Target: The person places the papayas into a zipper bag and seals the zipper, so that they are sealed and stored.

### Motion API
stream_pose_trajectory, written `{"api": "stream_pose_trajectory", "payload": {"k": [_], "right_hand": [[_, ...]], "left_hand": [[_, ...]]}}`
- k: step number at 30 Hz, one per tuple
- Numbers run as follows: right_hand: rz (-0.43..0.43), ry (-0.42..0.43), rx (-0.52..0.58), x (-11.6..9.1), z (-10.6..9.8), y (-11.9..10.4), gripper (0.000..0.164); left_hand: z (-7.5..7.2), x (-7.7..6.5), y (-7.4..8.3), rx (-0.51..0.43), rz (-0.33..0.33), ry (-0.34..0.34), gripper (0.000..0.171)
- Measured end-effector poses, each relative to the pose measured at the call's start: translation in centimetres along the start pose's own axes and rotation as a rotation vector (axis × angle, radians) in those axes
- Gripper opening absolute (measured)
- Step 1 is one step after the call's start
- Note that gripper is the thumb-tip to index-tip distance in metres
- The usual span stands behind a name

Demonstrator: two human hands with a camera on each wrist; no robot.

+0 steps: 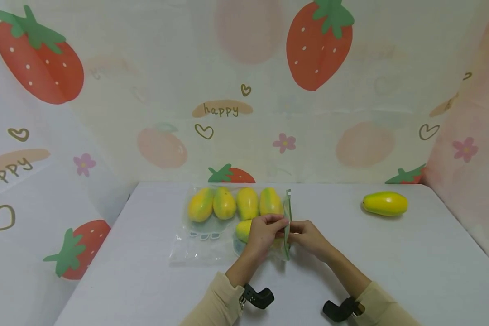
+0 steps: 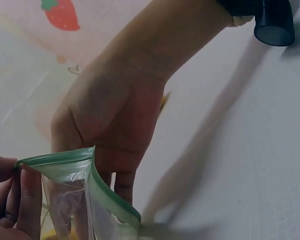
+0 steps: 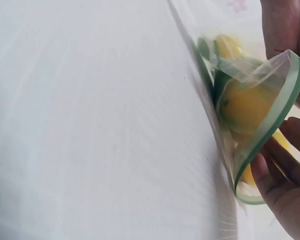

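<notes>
A clear zip bag (image 1: 203,249) with a green zip edge (image 1: 287,226) lies on the white table with its mouth to the right. Inside are several yellow-green papayas (image 1: 247,203); one is partly covered by my left hand. My left hand (image 1: 265,233) pinches the zip edge between thumb and fingers, plainest in the left wrist view. My right hand (image 1: 309,237) is at the bag's mouth, its fingers (image 3: 270,175) extended inside the green rim (image 3: 270,125). Plastic and the left hand hide the right fingertips in the head view.
One more papaya (image 1: 385,203) lies alone at the back right of the table (image 1: 391,262). A strawberry-patterned cloth (image 1: 326,136) stands behind the table and along its sides. Each wrist carries a black camera mount (image 1: 258,296).
</notes>
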State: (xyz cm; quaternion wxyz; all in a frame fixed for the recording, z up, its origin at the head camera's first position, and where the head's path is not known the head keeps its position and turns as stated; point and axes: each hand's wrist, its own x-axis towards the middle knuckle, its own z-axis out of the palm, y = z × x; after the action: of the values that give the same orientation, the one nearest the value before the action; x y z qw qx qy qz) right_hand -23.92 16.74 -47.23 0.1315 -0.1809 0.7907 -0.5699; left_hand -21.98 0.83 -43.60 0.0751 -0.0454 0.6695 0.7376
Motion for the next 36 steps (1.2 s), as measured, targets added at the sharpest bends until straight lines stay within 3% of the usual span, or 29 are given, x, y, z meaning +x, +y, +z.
{"api": "stream_pose_trajectory", "payload": {"k": [4,11,18,36], "right_hand": [[0.001,0.029,-0.083,-0.1,-0.1,-0.1,0.028],[0.002,0.038,-0.129,-0.5,-1.6,-0.7,0.03],[0.037,0.054,-0.144,-0.7,-3.9,-0.9,0.036],[0.092,0.132,-0.382,-1.8,-10.8,-2.7,0.04]], "left_hand": [[-0.1,-0.1,-0.2,-0.01,-0.011,-0.012,0.025],[-0.3,0.2,-0.4,-0.021,-0.009,-0.027,0.024],[-0.4,0.2,-0.3,-0.007,-0.018,-0.036,0.024],[-0.7,0.2,-0.8,-0.034,-0.031,-0.046,0.023]]}}
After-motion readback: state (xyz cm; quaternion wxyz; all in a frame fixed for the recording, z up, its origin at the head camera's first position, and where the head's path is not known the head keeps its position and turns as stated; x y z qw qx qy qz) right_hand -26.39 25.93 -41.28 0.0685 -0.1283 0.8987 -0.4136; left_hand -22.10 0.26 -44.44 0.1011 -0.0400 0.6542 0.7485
